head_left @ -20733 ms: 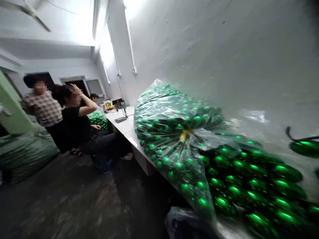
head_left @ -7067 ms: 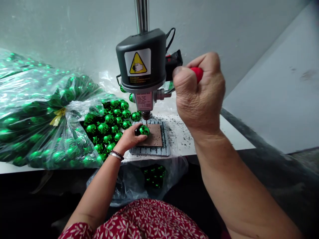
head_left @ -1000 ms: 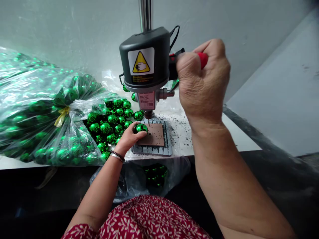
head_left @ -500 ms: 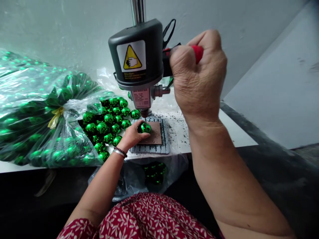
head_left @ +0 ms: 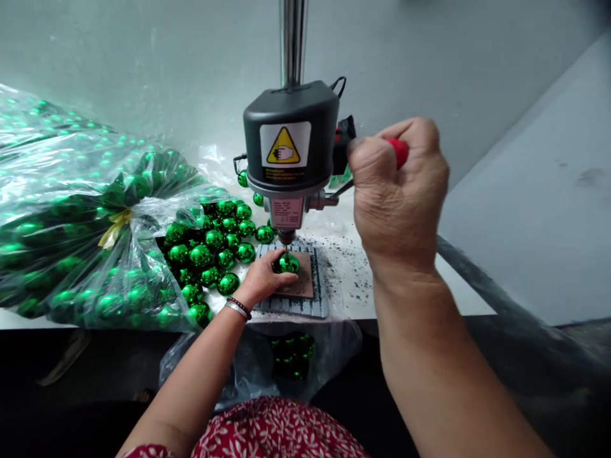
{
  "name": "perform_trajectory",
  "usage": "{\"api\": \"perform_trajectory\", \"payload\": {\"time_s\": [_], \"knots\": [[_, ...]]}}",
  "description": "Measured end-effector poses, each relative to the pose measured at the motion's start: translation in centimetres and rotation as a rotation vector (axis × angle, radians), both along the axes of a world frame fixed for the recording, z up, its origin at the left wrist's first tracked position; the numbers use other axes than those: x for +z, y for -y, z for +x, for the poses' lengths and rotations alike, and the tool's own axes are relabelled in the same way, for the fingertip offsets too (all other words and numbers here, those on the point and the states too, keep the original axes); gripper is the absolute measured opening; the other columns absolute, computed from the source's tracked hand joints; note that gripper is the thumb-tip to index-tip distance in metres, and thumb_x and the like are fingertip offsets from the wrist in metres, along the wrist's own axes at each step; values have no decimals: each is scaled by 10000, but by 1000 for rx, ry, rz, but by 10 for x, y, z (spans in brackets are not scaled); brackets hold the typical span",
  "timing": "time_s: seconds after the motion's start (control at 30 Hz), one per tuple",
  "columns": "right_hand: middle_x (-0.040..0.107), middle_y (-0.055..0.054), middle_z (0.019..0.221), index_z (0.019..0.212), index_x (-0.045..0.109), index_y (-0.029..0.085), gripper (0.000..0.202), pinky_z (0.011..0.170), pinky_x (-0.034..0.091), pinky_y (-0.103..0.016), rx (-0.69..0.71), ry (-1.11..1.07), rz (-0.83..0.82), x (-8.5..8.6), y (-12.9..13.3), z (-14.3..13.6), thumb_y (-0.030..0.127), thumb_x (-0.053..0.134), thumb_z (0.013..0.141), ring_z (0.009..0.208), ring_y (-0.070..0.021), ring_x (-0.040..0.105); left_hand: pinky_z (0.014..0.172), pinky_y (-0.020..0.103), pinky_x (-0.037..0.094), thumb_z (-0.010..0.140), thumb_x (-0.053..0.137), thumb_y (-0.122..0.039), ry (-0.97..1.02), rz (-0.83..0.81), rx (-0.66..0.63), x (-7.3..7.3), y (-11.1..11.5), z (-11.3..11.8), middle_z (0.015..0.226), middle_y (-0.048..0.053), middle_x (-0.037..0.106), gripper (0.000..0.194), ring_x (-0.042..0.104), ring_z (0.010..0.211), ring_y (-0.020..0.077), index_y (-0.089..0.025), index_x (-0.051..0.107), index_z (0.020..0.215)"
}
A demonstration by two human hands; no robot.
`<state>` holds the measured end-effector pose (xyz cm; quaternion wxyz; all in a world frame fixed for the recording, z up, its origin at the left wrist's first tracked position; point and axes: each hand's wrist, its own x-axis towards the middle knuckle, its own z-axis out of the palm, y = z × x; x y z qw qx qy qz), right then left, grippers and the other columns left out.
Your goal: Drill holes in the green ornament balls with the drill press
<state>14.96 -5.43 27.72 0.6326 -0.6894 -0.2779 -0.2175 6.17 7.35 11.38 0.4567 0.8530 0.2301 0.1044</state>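
Observation:
A shiny green ball (head_left: 289,263) rests on a brown board (head_left: 303,285) at the base of a small drill press (head_left: 291,137). My left hand (head_left: 264,277) is closed round the ball from the left, thumb on the near side. The drill bit (head_left: 286,250) comes down to the ball's top; whether it has gone in, I cannot tell. Up at the right, my right hand (head_left: 401,191) is wrapped round the red-ended lever handle (head_left: 400,151) of the press. Under the board lies the grey slotted base plate (head_left: 319,306).
Loose green balls (head_left: 213,240) spill from a large tied clear plastic bag (head_left: 95,254) at the left. Dark shavings (head_left: 351,267) litter the white table (head_left: 458,299) on the right. Below the table edge hangs another plastic bag (head_left: 334,350) with green balls inside.
The view has shifted, so the press, table and both hands appear lower and mostly further right. Both grips stay the same, on the ball and on the lever.

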Motion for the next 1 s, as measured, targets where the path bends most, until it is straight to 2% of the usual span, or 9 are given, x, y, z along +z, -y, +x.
{"api": "perform_trajectory", "payload": {"time_s": [0.2, 0.4, 0.57, 0.7, 1.0], "knots": [[345, 75, 639, 754, 426, 105, 223, 644, 294, -141, -72, 37, -65, -2, 1, 1, 301, 495, 835, 601, 30, 302, 945, 333, 476, 657, 767, -324, -13, 20, 6, 1, 1, 1, 1123, 65, 690, 722, 637, 1009, 228, -167, 546, 1326], [355, 67, 634, 744, 420, 115, 209, 635, 295, -152, -122, 99, -105, -6, 5, 0, 288, 487, 841, 605, 24, 302, 967, 333, 464, 662, 756, -324, -6, 78, 21, -1, 4, -1, 1185, 53, 672, 683, 627, 1057, 224, -196, 560, 1304], [368, 66, 623, 727, 422, 108, 199, 594, 274, -123, -161, 161, -138, -17, 11, -7, 260, 507, 824, 593, 33, 291, 1005, 344, 450, 654, 758, -322, 31, 74, 25, -8, 3, 0, 1233, 57, 652, 694, 606, 1122, 234, -189, 558, 1305], [418, 54, 655, 742, 471, 111, 149, 609, 314, -135, -210, 236, -155, -29, 17, -11, 245, 512, 793, 616, 25, 340, 1044, 340, 426, 650, 764, -313, 44, 51, 23, -10, 3, 0, 1242, 56, 649, 698, 597, 1143, 231, -183, 560, 1305], [458, 35, 689, 786, 491, 126, 196, 613, 359, -161, -249, 277, -170, -43, 21, -17, 315, 454, 823, 633, 3, 417, 1039, 345, 432, 653, 776, -324, 51, 32, 25, -13, 2, 0, 1241, 50, 648, 707, 592, 1147, 241, -207, 556, 1315]]}}
